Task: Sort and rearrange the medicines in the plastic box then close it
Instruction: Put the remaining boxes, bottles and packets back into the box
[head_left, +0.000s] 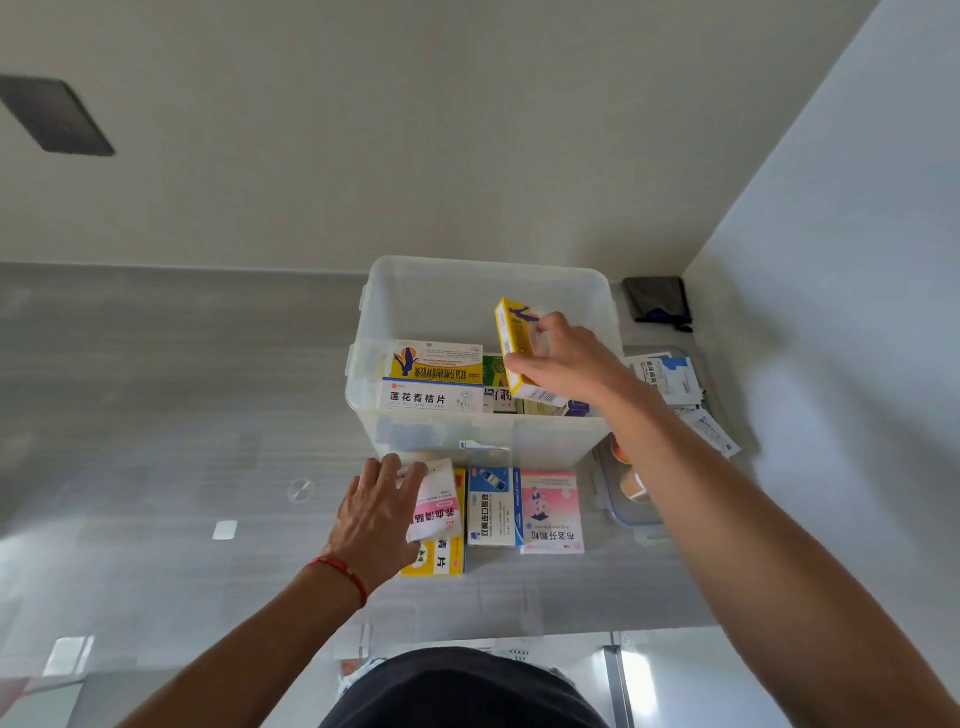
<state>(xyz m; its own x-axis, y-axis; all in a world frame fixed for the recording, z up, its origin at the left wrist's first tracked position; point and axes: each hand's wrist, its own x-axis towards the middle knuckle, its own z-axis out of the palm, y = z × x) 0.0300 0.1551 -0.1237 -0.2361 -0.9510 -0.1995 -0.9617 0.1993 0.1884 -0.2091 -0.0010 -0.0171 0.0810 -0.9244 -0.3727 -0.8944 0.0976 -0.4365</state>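
Your left hand (376, 512) grips the pink-white carton (436, 506) near the clear plastic box (488, 291), right hand (563, 358) holds the yellow carton (511, 343) over it: mid-sort, next slot it upright.

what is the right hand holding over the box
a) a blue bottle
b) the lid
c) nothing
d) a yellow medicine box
d: the right hand grips a yellow medicine box above the open plastic box, while the left hand holds a pink-and-white box on the table.
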